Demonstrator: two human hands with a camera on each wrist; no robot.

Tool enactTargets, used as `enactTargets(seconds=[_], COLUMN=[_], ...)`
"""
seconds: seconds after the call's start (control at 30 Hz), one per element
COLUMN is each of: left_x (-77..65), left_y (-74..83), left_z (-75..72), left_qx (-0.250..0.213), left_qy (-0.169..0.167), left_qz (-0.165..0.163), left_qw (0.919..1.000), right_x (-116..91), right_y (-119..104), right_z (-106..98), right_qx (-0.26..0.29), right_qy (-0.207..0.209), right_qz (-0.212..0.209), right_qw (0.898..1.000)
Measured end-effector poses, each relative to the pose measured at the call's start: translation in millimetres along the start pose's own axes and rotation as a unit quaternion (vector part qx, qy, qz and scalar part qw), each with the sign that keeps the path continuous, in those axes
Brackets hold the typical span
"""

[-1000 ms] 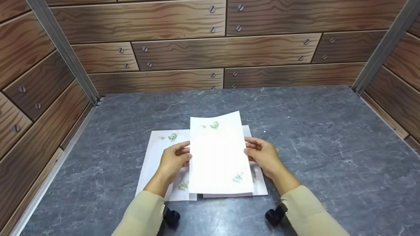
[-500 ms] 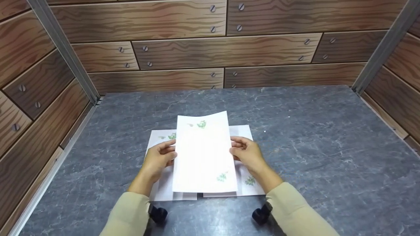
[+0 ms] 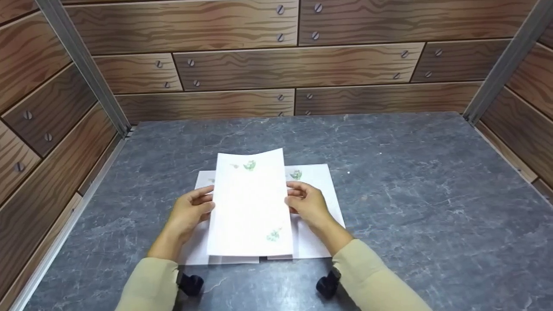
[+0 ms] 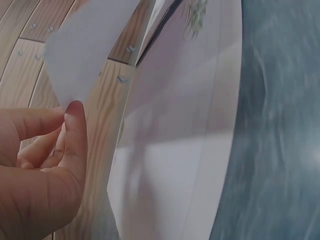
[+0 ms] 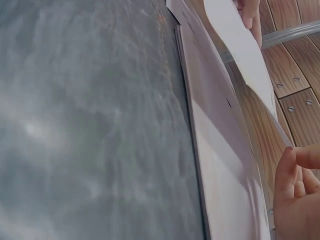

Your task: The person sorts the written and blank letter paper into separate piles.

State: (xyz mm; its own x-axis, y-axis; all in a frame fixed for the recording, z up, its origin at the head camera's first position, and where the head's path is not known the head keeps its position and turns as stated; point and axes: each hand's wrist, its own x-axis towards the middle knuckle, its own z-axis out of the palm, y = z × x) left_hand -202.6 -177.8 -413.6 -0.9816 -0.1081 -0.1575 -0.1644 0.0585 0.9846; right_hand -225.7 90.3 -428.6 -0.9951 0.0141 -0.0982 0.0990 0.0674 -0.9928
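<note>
Between my two hands a white sheet of paper (image 3: 250, 203) with small green plant prints is held up, its top edge slightly bowed. My left hand (image 3: 189, 211) pinches its left edge between thumb and fingers; the left wrist view shows the thumb tip (image 4: 76, 112) on the paper's edge. My right hand (image 3: 309, 205) pinches the right edge in the same way. Beneath lie two paper piles side by side, a left one (image 3: 194, 250) and a right one (image 3: 322, 237), both with similar green prints and partly hidden by the held sheet. In the right wrist view the right pile (image 5: 225, 150) shows stacked edges.
The papers lie on a dark grey marbled tabletop (image 3: 414, 194). Wood-print walls (image 3: 242, 69) with grey corner posts (image 3: 82, 65) enclose it at the back and sides. A tiny white speck (image 3: 348, 172) lies right of the papers.
Both hands have moved left together with the held sheet, from over the gap and right pile to more over the left pile. More of the right pile shows, including its upper print.
</note>
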Motion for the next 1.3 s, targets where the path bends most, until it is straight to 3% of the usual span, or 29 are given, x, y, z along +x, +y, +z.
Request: enactTargets(seconds=[0.3, 0.77, 1.03, 1.3], left_x=[-1.8, -4.7, -5.4, -4.5], left_y=[-2.5, -3.7, -7.1, -11.5], left_z=[-18.5, -41.3, -51.5, -57.0], left_qx=[0.004, 0.029, 0.016, 0.021], left_qy=[0.001, 0.004, 0.002, 0.021], left_qz=[-0.002, 0.002, -0.004, -0.012], left_qw=[1.0000, 0.9996, 0.9999, 0.9995], right_x=[0, -6, -6, -8], right_y=[5, 7, 7, 8], right_z=[19, 42, 51, 57], right_qx=[-0.004, -0.009, -0.013, -0.035], right_qy=[-0.013, -0.036, -0.041, -0.044], right_qz=[-0.018, -0.010, -0.009, -0.020], right_qw=[1.000, 0.999, 0.999, 0.998])
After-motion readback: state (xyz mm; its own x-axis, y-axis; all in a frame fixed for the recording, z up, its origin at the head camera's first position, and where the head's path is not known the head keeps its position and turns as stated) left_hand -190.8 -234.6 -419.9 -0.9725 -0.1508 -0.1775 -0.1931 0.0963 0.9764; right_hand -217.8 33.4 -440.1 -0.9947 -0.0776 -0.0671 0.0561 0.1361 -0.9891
